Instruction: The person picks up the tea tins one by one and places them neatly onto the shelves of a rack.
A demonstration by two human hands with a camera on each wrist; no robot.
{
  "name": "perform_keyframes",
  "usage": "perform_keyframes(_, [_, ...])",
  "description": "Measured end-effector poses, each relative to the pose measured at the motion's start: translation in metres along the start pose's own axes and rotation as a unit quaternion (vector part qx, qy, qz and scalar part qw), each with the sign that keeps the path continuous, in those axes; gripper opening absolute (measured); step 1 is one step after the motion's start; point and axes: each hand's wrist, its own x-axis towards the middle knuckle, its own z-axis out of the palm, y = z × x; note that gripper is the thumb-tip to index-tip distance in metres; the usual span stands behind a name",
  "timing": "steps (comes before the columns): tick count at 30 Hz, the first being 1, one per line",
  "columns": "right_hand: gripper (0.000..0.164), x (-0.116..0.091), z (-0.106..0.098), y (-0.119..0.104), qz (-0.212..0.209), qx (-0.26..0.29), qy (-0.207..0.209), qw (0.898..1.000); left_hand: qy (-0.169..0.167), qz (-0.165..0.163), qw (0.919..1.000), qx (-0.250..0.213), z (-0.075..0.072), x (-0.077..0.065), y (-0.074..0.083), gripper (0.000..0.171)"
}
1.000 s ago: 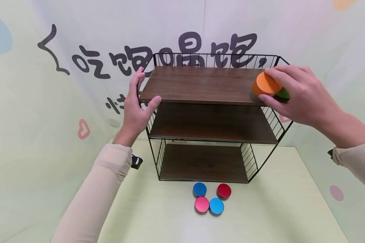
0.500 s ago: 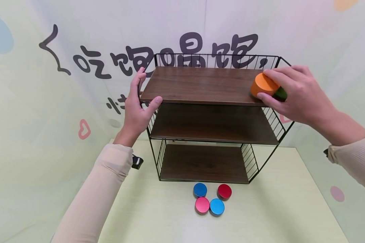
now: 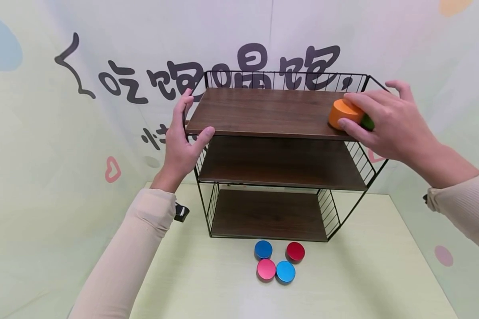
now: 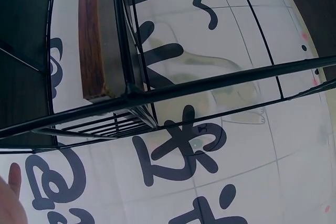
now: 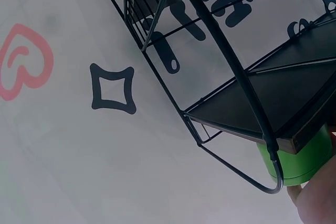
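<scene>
My right hand (image 3: 395,122) pinches an orange round tin (image 3: 341,114) between thumb and fingers, low over the right end of the top board of a three-tier wire shelf (image 3: 263,110). A green tin (image 3: 367,122) sits right beside the orange one, partly hidden by the hand; the right wrist view shows its green side (image 5: 296,163) at the board's corner. My left hand (image 3: 179,144) holds the shelf's upper left corner, thumb on the board's front edge and fingers along the wire side. Only a bit of this hand shows in the left wrist view.
On the pale table (image 3: 363,274) before the shelf stand a dark blue tin (image 3: 263,249), a red tin (image 3: 295,251), a pink tin (image 3: 266,269) and a light blue tin (image 3: 285,271). A wall sheet with large lettering hangs behind.
My right hand has moved slightly left and lowered the orange tin toward the top board, its little finger now lifted. My left hand keeps its hold on the shelf.
</scene>
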Motion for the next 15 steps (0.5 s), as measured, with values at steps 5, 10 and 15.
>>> perform_keyframes(5, [0.062,-0.002,-0.001,-0.001,0.002,-0.005,0.012,1.0,0.0,-0.001,1.0,-0.002,0.001,0.0,0.0,0.064])
perform_keyframes(10, [0.074,-0.006,-0.003,-0.005,0.002,-0.009,0.051,0.999,-0.002,0.001,1.0,-0.005,0.001,0.0,0.001,0.064])
perform_keyframes(15, [0.072,-0.01,-0.009,-0.012,0.01,-0.015,0.083,0.996,-0.001,-0.001,1.0,-0.005,0.001,0.0,0.001,0.064])
